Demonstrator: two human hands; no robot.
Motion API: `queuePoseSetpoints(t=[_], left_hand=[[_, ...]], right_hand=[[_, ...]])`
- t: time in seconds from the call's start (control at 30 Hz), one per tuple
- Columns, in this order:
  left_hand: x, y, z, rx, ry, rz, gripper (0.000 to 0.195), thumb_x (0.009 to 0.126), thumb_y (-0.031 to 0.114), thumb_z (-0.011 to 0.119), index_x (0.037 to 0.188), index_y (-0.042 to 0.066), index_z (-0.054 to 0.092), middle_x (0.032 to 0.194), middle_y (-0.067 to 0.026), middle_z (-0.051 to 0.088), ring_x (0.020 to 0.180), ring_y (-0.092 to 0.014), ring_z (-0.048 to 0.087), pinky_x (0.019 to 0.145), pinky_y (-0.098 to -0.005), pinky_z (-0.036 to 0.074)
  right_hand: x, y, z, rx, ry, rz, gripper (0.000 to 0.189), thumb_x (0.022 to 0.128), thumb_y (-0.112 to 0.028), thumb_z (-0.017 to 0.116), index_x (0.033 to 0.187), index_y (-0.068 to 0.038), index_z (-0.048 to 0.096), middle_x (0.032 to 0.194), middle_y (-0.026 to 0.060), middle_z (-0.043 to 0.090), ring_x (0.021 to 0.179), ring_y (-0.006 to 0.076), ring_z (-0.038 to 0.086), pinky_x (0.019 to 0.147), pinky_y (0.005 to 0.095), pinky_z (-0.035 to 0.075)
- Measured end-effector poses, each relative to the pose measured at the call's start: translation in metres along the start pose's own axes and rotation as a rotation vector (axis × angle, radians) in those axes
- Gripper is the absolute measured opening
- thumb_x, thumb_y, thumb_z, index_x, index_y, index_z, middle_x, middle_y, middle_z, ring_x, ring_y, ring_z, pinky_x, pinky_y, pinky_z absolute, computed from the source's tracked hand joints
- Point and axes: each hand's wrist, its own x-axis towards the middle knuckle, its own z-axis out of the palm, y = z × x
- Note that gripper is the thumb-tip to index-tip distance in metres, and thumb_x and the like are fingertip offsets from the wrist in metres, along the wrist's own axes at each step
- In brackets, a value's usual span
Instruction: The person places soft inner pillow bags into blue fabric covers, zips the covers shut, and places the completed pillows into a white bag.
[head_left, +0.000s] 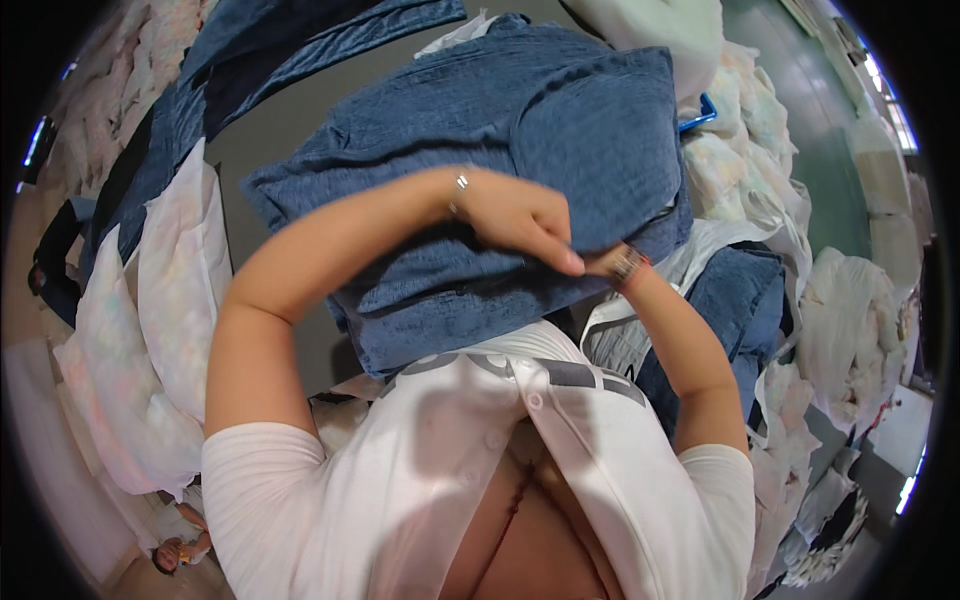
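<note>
A large blue velvety-looking cloth piece (420, 112), folded and bunched in layers, lies on a grey work surface (262, 180) in front of me. My left hand (517, 217), with a silvery bracelet at its wrist, is over the middle of the cloth, its fingers curled and its thumb pointing towards my other hand. Close beside that thumb is my right hand (602, 262), at the cloth's right edge, with beaded and red bands on the wrist. The cloth's folded flap partly hides its fingers. Whether either hand grips the cloth does not show clearly.
White bags of pale stuffing (172, 300) stand at the left, and more bags (847, 330) at the right. Further blue cloth (739, 300) lies in a white bag beside my right arm. Blue and black fabric (300, 45) lies at the far left. Another person (176, 551) is at the lower left.
</note>
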Motion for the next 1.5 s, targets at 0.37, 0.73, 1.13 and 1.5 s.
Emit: queuePoseSetpoints(t=[0.37,0.73,1.13,1.5], left_hand=[[-0.011,-0.067,-0.008,-0.522,0.474,0.106,0.038,0.097,0.034,0.063,0.073,0.006,0.071,0.071,0.0060,0.061,0.068,-0.001,0.049,0.067,-0.0212,0.040],[-0.014,-0.071,-0.009,-0.520,0.580,0.091,0.032,0.094,0.028,0.065,0.086,-0.001,0.075,0.081,0.0001,0.070,0.073,-0.005,0.056,0.071,-0.0223,0.044],[0.026,0.000,0.043,0.973,0.799,-0.084,0.027,0.085,0.019,0.063,0.065,0.002,0.060,0.064,-0.0172,0.059,0.065,-0.033,0.064,0.061,-0.0447,0.050],[0.113,0.003,-0.047,0.085,0.235,-0.109,0.037,0.101,0.030,0.057,0.083,0.001,0.070,0.071,0.0068,0.058,0.069,-0.002,0.046,0.060,-0.0239,0.041]], right_hand=[[0.008,-0.086,0.010,-0.238,0.322,-0.366,0.018,0.084,-0.021,0.065,0.084,-0.004,0.059,0.077,0.0165,0.054,0.073,0.0344,0.054,0.067,0.0444,0.044],[0.012,-0.084,0.060,-0.661,0.319,-0.627,0.008,0.078,-0.013,0.055,0.077,-0.006,0.058,0.079,0.0077,0.055,0.075,0.0221,0.057,0.068,0.0337,0.046],[-0.036,-0.018,-0.055,-0.636,0.415,-0.451,0.014,0.082,-0.020,0.068,0.083,-0.007,0.062,0.082,0.0070,0.061,0.083,0.0253,0.060,0.078,0.0391,0.046],[-0.019,0.067,-0.034,-0.261,0.319,-0.033,0.032,0.090,-0.018,0.059,0.116,0.000,0.062,0.114,0.0217,0.063,0.109,0.0371,0.059,0.095,0.0440,0.046]])
